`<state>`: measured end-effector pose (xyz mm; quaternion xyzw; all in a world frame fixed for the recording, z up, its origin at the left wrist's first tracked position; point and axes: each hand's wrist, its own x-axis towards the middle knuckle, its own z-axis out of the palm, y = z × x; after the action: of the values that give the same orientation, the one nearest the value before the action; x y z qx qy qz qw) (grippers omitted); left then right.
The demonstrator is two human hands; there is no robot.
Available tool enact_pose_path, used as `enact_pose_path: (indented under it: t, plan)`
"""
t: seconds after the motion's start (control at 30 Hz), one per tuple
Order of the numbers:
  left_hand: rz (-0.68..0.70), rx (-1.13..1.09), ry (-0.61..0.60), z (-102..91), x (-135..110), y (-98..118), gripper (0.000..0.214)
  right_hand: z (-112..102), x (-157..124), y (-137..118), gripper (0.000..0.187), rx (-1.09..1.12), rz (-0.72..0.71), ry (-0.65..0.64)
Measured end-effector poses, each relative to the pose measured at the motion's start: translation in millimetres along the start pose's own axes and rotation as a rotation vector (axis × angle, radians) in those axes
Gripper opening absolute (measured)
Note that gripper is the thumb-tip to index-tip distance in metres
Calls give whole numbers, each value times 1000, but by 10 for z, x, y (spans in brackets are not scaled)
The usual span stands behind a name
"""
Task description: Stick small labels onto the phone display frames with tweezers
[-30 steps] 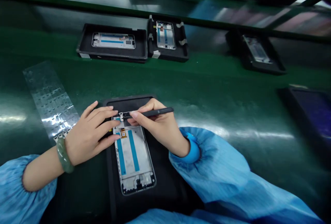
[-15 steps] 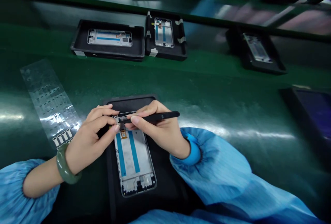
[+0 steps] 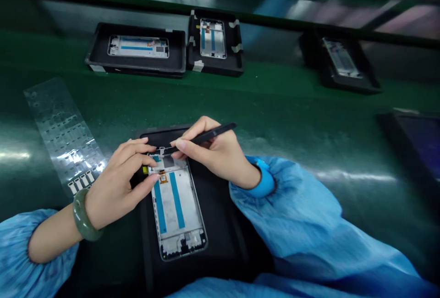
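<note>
- The left hand [image 3: 118,183] is curving its fingers over the upper left edge of the phone frame [image 3: 177,208] (I cannot tell if they are pinching something small there).
- The right hand [image 3: 209,151] is pinching a slim black stick [image 3: 215,134] between thumb and fingers, and its tip is reaching the frame's upper edge.
- The phone frame is lying flat on a black tray [image 3: 223,238], showing a white back with two blue strips.
- A glossy transparent sheet [image 3: 58,124] with small silver labels is lying beside the tray, on the smooth green bench [image 3: 275,101].
</note>
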<state>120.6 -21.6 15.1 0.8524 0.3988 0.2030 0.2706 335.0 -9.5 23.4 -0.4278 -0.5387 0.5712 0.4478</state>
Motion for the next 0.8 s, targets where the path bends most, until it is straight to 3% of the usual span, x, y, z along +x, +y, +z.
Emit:
enact_pose_path:
  t: [0.13,0.27,0.8]
  plan:
    - [84,85,4,17,-24,-47,14,-21,123,60,25,79,99,-96]
    - [80,105,4,12,-34,-51,15,-12,184,86,27,103,123,-148]
    - [94,125,-3,-24,-26,-42,17,2,175,68,25,75,103,-150]
